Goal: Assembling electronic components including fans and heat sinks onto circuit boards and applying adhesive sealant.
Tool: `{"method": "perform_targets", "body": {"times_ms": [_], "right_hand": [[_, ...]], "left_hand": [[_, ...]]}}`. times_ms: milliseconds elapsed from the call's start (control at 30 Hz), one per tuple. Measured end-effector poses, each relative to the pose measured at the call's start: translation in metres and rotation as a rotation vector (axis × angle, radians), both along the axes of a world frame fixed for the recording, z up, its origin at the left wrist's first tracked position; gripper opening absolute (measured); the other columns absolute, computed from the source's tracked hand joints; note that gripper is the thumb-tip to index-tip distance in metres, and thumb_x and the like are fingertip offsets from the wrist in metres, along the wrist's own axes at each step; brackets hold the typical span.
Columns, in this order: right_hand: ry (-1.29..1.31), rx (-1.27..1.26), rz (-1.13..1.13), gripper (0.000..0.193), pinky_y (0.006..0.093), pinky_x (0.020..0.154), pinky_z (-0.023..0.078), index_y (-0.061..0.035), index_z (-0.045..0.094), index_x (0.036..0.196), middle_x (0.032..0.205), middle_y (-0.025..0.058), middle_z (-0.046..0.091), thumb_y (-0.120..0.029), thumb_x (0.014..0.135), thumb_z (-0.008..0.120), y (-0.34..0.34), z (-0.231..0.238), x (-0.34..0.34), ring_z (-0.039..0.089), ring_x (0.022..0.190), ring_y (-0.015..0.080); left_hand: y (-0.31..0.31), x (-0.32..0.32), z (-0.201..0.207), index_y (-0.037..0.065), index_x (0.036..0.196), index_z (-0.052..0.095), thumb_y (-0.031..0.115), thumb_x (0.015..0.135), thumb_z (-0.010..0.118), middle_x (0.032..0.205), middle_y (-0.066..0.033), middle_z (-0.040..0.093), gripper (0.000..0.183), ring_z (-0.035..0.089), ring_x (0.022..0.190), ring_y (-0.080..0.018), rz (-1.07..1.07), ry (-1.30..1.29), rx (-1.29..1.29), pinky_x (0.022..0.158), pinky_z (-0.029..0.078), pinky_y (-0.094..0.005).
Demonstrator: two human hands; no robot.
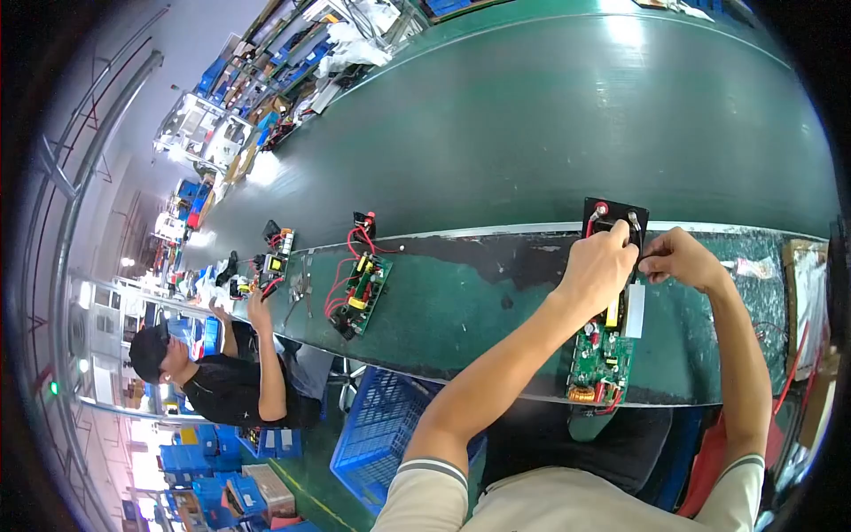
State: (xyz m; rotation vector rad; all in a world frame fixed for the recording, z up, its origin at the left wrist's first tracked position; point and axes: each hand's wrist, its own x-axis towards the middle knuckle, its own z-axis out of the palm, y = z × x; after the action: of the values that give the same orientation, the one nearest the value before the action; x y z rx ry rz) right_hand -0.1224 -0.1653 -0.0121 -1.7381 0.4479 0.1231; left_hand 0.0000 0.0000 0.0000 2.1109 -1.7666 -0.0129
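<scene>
A green circuit board (601, 362) lies lengthwise on the bench in front of me, its near end at the bench edge. Joined to its far end is a black panel (612, 209) with a red terminal and a pale metal one, and a red wire beside them. My left hand (603, 263) is closed over the panel's lower part; what its fingertips grip is hidden. Just right of it, my right hand (683, 260) pinches at the panel's right edge, on something too small to make out. A whitish flat plate (635, 310) stands along the board's right side below my hands.
Another board with red wires (363, 293) lies to the left on the bench (452, 328). Farther left, a co-worker (235, 381) handles a similar board (270, 264). A dark green conveyor belt (496, 133) runs behind the bench. A blue crate (381, 434) stands below; a cardboard box (802, 301) is at right.
</scene>
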Motion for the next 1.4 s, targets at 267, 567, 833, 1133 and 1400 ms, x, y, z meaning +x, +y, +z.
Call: {"method": "perform_targets", "body": {"times_ms": [267, 567, 833, 1133, 1400], "right_hand": [[0.110, 0.135, 0.040, 0.007, 0.0249, 0.060, 0.055, 0.0044, 0.067, 0.083, 0.074, 0.0066, 0.066, -0.002, 0.080, 0.069, -0.004, 0.010, 0.004, 0.064, 0.065, 0.0132], [-0.084, -0.528, 0.288, 0.023, 0.0421, 0.061, 0.050, -0.0013, 0.066, 0.089, 0.070, 0.0156, 0.066, -0.012, 0.069, 0.064, 0.008, 0.004, 0.021, 0.062, 0.061, 0.0290], [0.037, -0.509, 0.033, 0.016, 0.0445, 0.071, 0.053, 0.0010, 0.069, 0.086, 0.086, 0.0238, 0.067, -0.004, 0.073, 0.059, 0.032, -0.003, 0.002, 0.066, 0.085, 0.0390], [-0.022, -0.416, -0.025, 0.014, 0.0451, 0.072, 0.053, -0.0003, 0.069, 0.084, 0.085, 0.0247, 0.066, -0.005, 0.074, 0.060, 0.037, -0.009, -0.008, 0.066, 0.084, 0.0396], [-0.063, -0.465, -0.173, 0.015, 0.0449, 0.074, 0.054, 0.0007, 0.068, 0.087, 0.088, 0.0244, 0.067, -0.005, 0.074, 0.063, 0.055, -0.018, -0.015, 0.066, 0.086, 0.0400]], "left_hand": [[-0.003, -0.002, 0.028, 0.005, 0.098, 0.064, 0.020, 0.073, 0.072, 0.109, -0.0127, 0.053, 0.031, 0.050, 0.110, -0.0314, -0.012, -0.097, -0.272, 0.085, 0.045, -0.0420], [-0.006, 0.020, 0.055, 0.001, 0.114, 0.056, 0.033, 0.063, 0.083, 0.112, -0.0175, 0.056, 0.066, 0.053, 0.105, -0.0345, -0.059, -0.014, 0.052, 0.091, 0.044, -0.0455], [0.016, -0.009, 0.058, 0.024, 0.135, 0.051, 0.023, 0.058, 0.086, 0.141, -0.0239, 0.031, 0.085, 0.030, 0.133, -0.0436, -0.143, -0.062, 0.213, 0.107, 0.035, -0.0485], [-0.005, -0.031, 0.077, 0.017, 0.125, 0.055, 0.025, 0.049, 0.090, 0.144, -0.0241, 0.026, 0.084, 0.027, 0.135, -0.0418, 0.020, -0.048, 0.530, 0.107, 0.038, -0.0463], [0.006, -0.045, 0.073, 0.007, 0.116, 0.056, 0.011, 0.052, 0.088, 0.136, -0.0254, 0.033, 0.071, 0.034, 0.129, -0.0445, -0.011, -0.110, 0.353, 0.104, 0.037, -0.0476]]}}
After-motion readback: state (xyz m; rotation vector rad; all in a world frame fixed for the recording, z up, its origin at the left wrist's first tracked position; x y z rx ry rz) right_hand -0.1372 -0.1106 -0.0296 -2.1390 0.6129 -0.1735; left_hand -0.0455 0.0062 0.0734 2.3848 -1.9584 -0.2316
